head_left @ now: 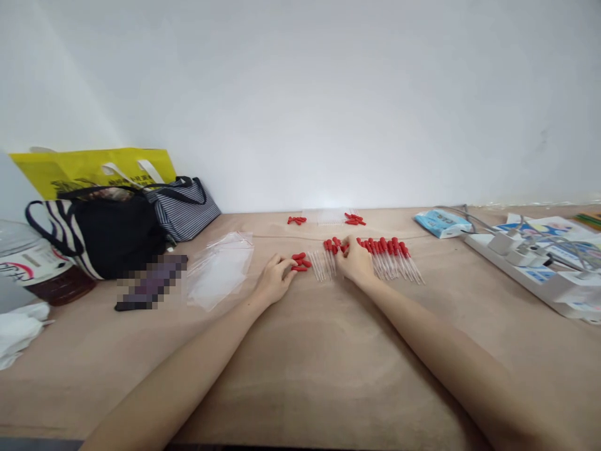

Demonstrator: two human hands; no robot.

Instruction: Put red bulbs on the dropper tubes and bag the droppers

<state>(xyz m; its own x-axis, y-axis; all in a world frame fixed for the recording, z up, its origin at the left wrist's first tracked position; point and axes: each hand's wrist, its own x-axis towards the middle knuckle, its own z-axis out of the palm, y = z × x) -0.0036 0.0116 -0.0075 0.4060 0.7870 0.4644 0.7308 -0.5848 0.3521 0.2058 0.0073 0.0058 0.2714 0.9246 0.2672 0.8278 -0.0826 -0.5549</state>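
My left hand rests at the left edge of a small pile of loose red rubber bulbs, its fingertips at one of them. Just right of that pile lie several thin clear tubes without bulbs. My right hand is closed, thumb and finger together, over the left part of a row of clear droppers with red bulbs; what it pinches is partly hidden. Farther back are two more small groups of red pieces, one on the left and one on the right.
Clear plastic bags and a blurred phone lie on the left, before black and striped bags. A bottle stands far left. A blue packet and a power strip with cables are right.
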